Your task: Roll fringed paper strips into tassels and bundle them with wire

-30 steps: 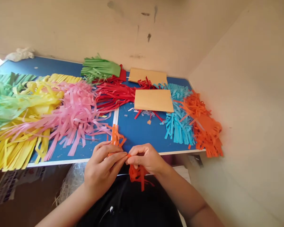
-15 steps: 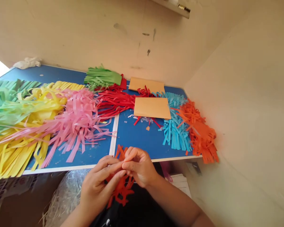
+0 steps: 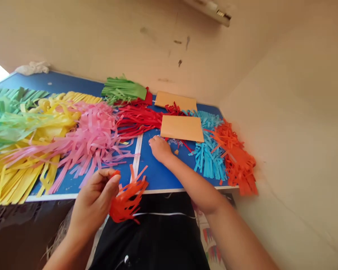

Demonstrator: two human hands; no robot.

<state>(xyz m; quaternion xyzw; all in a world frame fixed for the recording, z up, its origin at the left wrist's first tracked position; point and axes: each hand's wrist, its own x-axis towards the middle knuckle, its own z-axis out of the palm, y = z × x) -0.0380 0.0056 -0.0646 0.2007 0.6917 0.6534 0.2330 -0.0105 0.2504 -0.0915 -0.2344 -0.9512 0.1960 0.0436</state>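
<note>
My left hand is closed, its thumb and fingers pinching one end of an orange paper fringe tassel. The cut strips hang out to the right, over my dark clothing. Farther forward, my right hand rests over the blue table with its fingers curled together. Whatever may be in those fingers is too small to tell. Just beyond it lie red fringed paper and a tan cardboard piece, its near edge close to my knuckles.
Green, yellow and pink fringed paper spread over the left side. Blue fringe and a pile of orange fringe lie at the right end. Another tan cardboard sits near the wall.
My hands have separated. The left has drawn back leftward with the orange tassel; the right has let go of it and reached forward onto the table.
</note>
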